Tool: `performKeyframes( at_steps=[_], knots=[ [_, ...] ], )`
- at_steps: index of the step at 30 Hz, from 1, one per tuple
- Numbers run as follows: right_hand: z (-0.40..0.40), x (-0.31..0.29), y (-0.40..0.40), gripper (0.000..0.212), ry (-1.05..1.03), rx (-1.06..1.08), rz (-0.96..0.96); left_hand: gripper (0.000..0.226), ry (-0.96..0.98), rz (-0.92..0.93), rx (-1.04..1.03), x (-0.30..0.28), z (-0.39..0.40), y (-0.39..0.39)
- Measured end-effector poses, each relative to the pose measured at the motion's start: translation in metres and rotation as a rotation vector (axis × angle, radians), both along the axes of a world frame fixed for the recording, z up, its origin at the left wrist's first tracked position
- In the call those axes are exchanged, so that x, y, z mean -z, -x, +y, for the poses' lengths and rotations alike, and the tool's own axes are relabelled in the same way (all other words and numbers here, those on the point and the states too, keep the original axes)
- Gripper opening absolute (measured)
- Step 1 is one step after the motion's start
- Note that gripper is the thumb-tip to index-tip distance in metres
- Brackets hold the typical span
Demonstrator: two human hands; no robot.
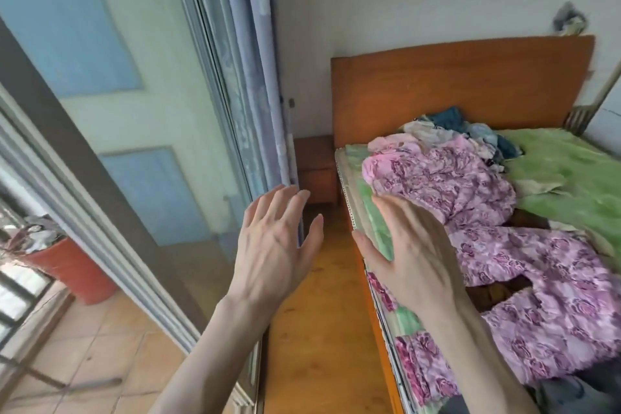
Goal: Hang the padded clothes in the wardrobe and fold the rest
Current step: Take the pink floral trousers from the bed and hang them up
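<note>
Pink floral padded clothes (487,212) lie unsorted on the bed (568,175), nothing apparently hung or folded, as left hand (272,245) and right hand (413,255) reach out, fingers spread, empty.

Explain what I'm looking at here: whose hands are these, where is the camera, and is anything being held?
This is a single picture from a camera worn on a person's head, looking forward and down. The left hand is open in the air above the wooden floor, holding nothing. The right hand is also open, reaching toward the pink floral padded clothes on the bed; it grips nothing yet. More crumpled clothes are piled near the headboard. A glass sliding door stands on the left.
</note>
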State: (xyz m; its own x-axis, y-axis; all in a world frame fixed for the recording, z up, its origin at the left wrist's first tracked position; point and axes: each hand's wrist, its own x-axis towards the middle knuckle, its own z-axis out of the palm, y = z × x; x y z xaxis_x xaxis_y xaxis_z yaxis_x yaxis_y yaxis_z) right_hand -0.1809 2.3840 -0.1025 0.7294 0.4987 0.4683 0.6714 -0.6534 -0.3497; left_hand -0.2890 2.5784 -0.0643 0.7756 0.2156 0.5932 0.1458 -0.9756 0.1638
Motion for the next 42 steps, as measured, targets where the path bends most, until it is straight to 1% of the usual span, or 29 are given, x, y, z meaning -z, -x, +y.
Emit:
performKeyframes(
  at_steps=[5, 10, 14, 18, 22, 26, 31, 34, 38, 42],
  knots=[
    [0.005, -0.01, -0.048, 0.068, 0.052, 0.087, -0.048, 0.046, 0.01, 0.002, 0.053, 0.007, 0.01, -0.066],
    [-0.008, -0.015, -0.098, 0.066, 0.086, 0.164, -0.03, 0.045, 0.008, 0.006, 0.143, 0.009, 0.01, -0.127],
    [-0.019, -0.011, -0.137, 0.068, 0.104, 0.251, -0.031, 0.042, 0.025, -0.019, 0.226, 0.012, 0.008, -0.182],
    [-0.027, -0.006, -0.173, 0.065, 0.134, 0.328, -0.032, 0.044, 0.049, -0.017, 0.307, 0.023, 0.005, -0.242],
    [-0.031, 0.001, -0.215, 0.069, 0.157, 0.421, -0.016, 0.043, 0.042, -0.005, 0.403, 0.03, 0.003, -0.306],
    [-0.039, 0.004, -0.258, 0.072, 0.193, 0.542, -0.004, 0.043, 0.014, 0.03, 0.517, 0.033, 0.002, -0.38],
    [-0.038, 0.007, -0.309, 0.063, 0.138, 0.731, 0.014, 0.041, 0.003, 0.014, 0.685, 0.036, -0.007, -0.465],
    [-0.037, 0.013, -0.337, 0.065, 0.137, 0.84, 0.047, 0.04, 0.025, 0.011, 0.796, 0.041, -0.017, -0.509],
    [-0.056, 0.021, -0.352, 0.071, 0.131, 0.973, 0.13, 0.043, 0.037, 0.064, 0.901, 0.057, -0.037, -0.553],
    [-0.085, 0.029, -0.347, 0.067, 0.136, 1.104, 0.163, 0.043, 0.065, 0.127, 1.001, 0.072, -0.072, -0.583]
  ],
)
